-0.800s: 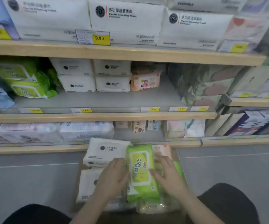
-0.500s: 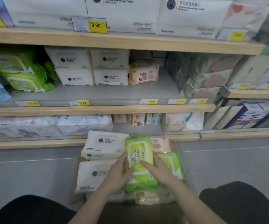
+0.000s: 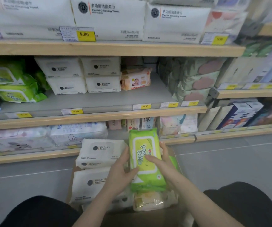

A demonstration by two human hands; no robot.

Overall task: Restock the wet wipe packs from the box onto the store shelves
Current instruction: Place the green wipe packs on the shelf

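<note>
A green wet wipe pack [image 3: 145,159] is held upright over the cardboard box [image 3: 70,185] on the floor. My left hand [image 3: 121,174] grips its left edge, thumb on the front. My right hand [image 3: 161,161] grips its right side, thumb across the label and fingers behind. White wipe packs [image 3: 99,153] lie in the box to the left. A yellowish pack [image 3: 153,200] lies below the green one. On the middle shelf [image 3: 99,102], matching green packs [image 3: 12,86] are stacked at the far left.
White packs [image 3: 82,76] and an orange baby wipe pack [image 3: 136,78] sit at the back of the middle shelf, with bare shelf in front of them. Big white towel packs [image 3: 109,18] fill the top shelf. My dark-clothed knees [image 3: 240,203] flank the box.
Both hands have lifted the green pack higher out of the box, and my right thumb has come onto its front. The view has tilted slightly down.
</note>
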